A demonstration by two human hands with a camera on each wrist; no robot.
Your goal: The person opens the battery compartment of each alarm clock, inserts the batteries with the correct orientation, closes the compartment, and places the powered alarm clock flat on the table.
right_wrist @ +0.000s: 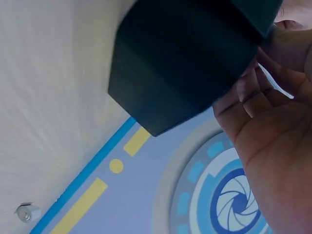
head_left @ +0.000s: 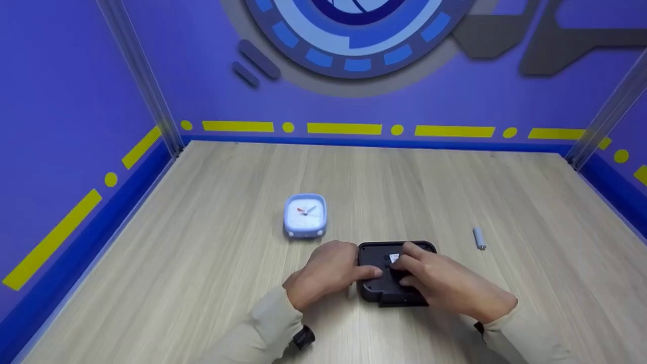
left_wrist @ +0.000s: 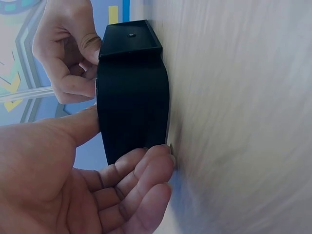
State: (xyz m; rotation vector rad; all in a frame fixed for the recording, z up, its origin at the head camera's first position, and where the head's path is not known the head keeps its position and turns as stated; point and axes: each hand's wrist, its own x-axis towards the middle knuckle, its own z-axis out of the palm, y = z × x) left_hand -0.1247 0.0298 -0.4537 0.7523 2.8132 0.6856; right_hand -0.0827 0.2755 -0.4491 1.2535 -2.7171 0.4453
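So, the left hand (head_left: 328, 268) holds a black box (head_left: 386, 289) by its side on the table (head_left: 227, 227), a blue clock (head_left: 305, 215) leftward, a battery (head_left: 479, 238) rightward; the right hand (head_left: 445, 280) touches its top, fingers bent (whether pinching anything, I cannot tell).

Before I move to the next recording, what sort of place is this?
Most likely a purpose-built booth, perhaps for filming or demonstrations: blue-purple printed walls line the left, back and right of a wood-grain tabletop, with grey posts at its far corners.
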